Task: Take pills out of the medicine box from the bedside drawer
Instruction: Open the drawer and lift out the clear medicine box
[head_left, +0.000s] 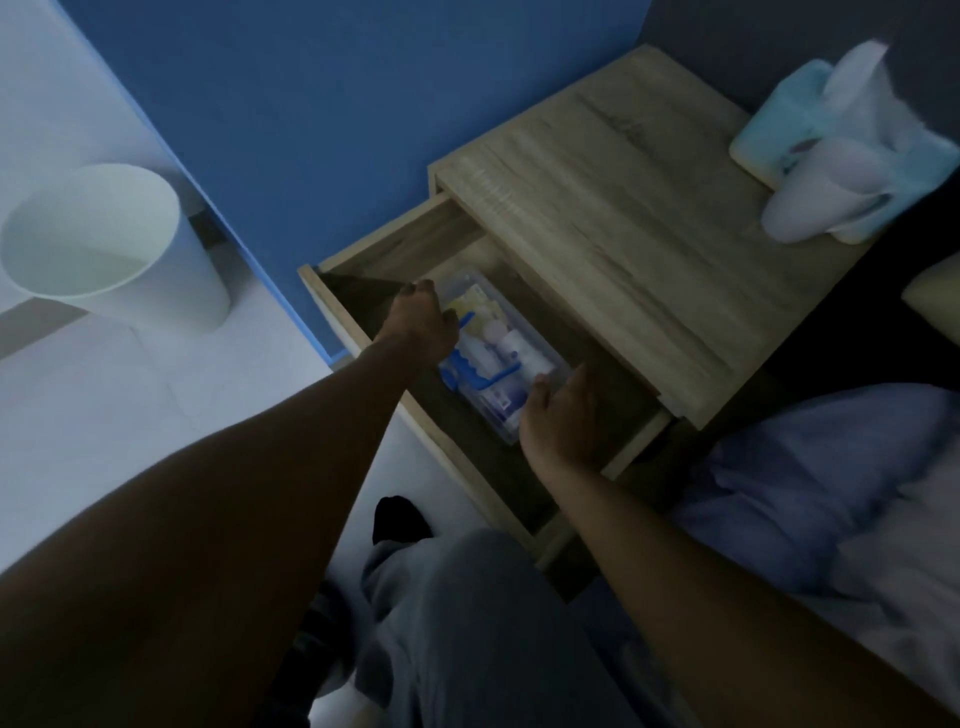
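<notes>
The wooden bedside drawer (363, 260) stands pulled out. Inside it lies a clear plastic medicine box (498, 353) with blue clips, filled with small bottles and packets. My left hand (423, 325) rests on the box's far left end, fingers curled over its edge. At the near right end, my right hand (558, 410) has its fingers spread against the box's side. Both hands touch the box, which sits on the drawer floor. Its pills cannot be made out in the dim light.
The nightstand top (623, 208) carries a blue tissue box (810, 130) and a white cup (815, 202) at the back right. A white bin (104, 244) stands on the floor at left. Bedding (805, 493) lies at right; my knees fill the bottom.
</notes>
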